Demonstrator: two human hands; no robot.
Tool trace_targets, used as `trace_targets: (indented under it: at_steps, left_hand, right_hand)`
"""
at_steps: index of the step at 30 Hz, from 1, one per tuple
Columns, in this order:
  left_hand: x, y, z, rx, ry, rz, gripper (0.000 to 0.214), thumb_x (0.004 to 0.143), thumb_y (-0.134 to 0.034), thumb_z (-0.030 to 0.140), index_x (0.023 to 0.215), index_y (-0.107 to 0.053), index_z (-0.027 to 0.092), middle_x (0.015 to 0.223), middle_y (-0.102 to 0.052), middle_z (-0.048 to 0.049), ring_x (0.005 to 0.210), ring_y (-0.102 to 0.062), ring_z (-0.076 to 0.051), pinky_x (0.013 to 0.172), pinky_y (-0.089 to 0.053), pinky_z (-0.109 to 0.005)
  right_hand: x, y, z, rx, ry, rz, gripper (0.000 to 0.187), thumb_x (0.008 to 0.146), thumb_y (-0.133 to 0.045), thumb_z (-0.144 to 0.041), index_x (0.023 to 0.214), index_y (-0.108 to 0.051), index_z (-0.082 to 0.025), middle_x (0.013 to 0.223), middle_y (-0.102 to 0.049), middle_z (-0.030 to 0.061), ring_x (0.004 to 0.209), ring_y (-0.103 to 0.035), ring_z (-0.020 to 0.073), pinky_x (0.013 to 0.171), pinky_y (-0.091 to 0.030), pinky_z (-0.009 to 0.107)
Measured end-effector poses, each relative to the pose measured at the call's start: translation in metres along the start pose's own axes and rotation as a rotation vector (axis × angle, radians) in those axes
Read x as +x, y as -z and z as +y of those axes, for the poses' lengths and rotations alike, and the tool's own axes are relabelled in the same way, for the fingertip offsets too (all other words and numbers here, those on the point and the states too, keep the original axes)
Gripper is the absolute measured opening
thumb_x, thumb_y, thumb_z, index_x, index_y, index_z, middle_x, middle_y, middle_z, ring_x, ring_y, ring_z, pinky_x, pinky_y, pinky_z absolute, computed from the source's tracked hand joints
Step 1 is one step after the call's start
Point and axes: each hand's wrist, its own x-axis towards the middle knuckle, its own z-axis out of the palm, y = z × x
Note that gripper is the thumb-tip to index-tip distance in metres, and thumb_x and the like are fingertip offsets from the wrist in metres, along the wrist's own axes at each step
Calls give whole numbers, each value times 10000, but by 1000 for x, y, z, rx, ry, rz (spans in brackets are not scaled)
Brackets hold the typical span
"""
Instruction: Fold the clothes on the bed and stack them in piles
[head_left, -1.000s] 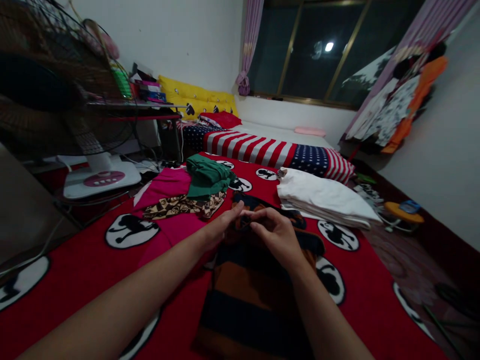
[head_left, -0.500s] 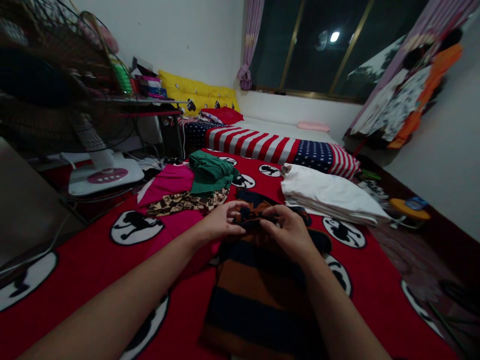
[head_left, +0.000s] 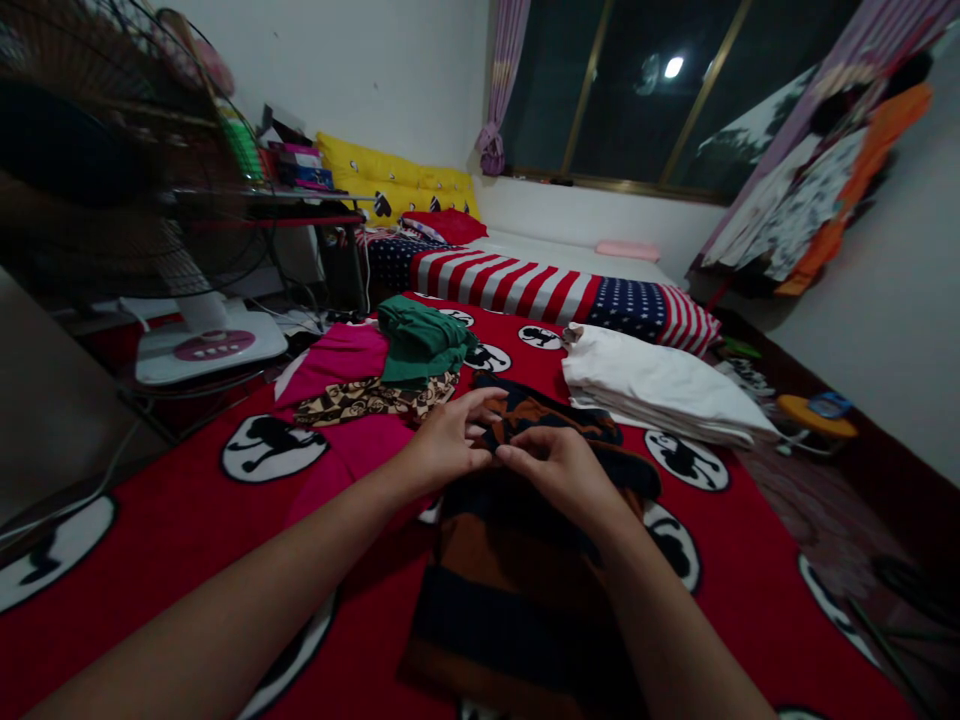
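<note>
A brown and dark navy striped garment point(head_left: 510, 560) lies spread on the red bed cover, its upper part bunched up. My left hand point(head_left: 450, 440) is at the bunched part, its fingers curled round the cloth. Close beside it, my right hand point(head_left: 559, 465) pinches the same garment between thumb and fingers. The fingertips of both hands almost meet, and some fingers are hidden behind the cloth. To the left lie a green garment point(head_left: 424, 340), a brown patterned cloth point(head_left: 360, 402) and a magenta garment point(head_left: 341, 360). Folded white cloth point(head_left: 660, 385) lies to the right.
The red cover point(head_left: 180, 560) with white ovals runs under everything. A fan point(head_left: 206, 345) stands at the left by a cluttered table point(head_left: 300, 203). Behind is a second bed with a striped, starred cloth point(head_left: 510, 288). A small yellow stool point(head_left: 814, 415) is at the right.
My right hand has moved slightly left, closer to my left hand. The bunched cloth between them has shifted, showing more brown. The other clothes lie as before.
</note>
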Motion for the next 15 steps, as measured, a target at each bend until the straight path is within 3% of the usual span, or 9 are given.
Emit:
trace_targets:
  at_steps: [4, 8, 11, 13, 15]
  left_hand:
    - [-1, -3, -4, -34, 17, -58, 827, 530, -738, 69, 1306, -480, 191, 970, -599, -42, 733, -622, -134, 643, -485, -237]
    - [-4, -3, -5, -108, 45, -202, 840, 585, -750, 109, 1354, -419, 172, 960, -640, -54, 864, -643, -199, 714, -501, -275]
    - [-4, -2, -5, -179, 36, -258, 737, 619, -741, 133, 1305, -474, 166, 1096, -649, -83, 992, -626, -226, 795, -496, -285]
    - [-3, 0, -9, -240, 107, -192, 690, 619, -689, 106, 1278, -493, 162, 1067, -668, -78, 944, -643, -216, 744, -499, -262]
    - [0, 4, -16, -278, 236, -67, 720, 581, -609, 64, 1282, -476, 153, 934, -687, -57, 794, -661, -189, 619, -480, -224]
  right_hand:
    - [3, 1, 5, 345, 11, 56, 277, 704, -684, -427, 691, -621, -158, 594, -572, -14, 510, -469, 98, 483, -311, 209]
    - [4, 0, 0, 462, 42, 146, 289, 729, -686, -447, 743, -618, -167, 599, -589, -17, 488, -502, 103, 472, -380, 207]
    - [5, -5, -3, 579, 158, 141, 264, 746, -689, -413, 861, -642, -180, 861, -694, 42, 774, -660, 171, 723, -522, 272]
    - [6, -5, -4, 654, 209, 123, 331, 727, -714, -388, 988, -633, -201, 1113, -670, 69, 1030, -640, 208, 898, -503, 319]
    - [8, 2, -1, 619, 208, 163, 405, 717, -727, -375, 1071, -616, -213, 1191, -644, 76, 1124, -601, 222, 929, -496, 337]
